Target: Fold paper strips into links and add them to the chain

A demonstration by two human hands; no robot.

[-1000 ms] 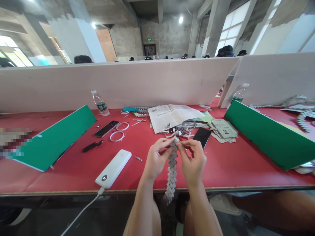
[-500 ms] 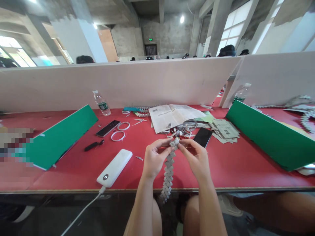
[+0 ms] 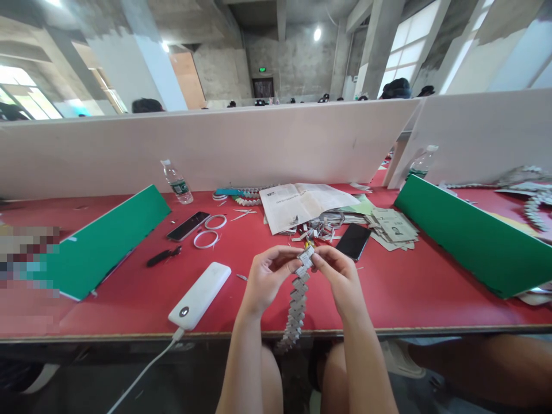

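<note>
A zigzag chain of folded paper [image 3: 296, 305], grey like newsprint, hangs from my fingers over the table's front edge. My left hand [image 3: 272, 276] pinches its upper end from the left, thumb in front. On the other side, my right hand [image 3: 338, 275] grips the same end between thumb and fingers. Just beyond my fingertips lies a heap of folded paper strips [image 3: 319, 230], with a small yellow and red item partly hidden behind my hands. A sheet of newspaper [image 3: 297, 207] covers part of the heap.
On the red table [image 3: 142, 305] are a white power bank [image 3: 200, 296] with a cable, two white rings [image 3: 206, 238], a phone [image 3: 188, 226] and a second phone [image 3: 353, 241]. Green panels [image 3: 116, 247] flank the space. A water bottle [image 3: 179, 187] stands by the pale partition [image 3: 215, 149].
The top of the paper chain has turned and shows more between my fingers. Both hands have shifted slightly, still gripping it. The chain's lower end swings a little left.
</note>
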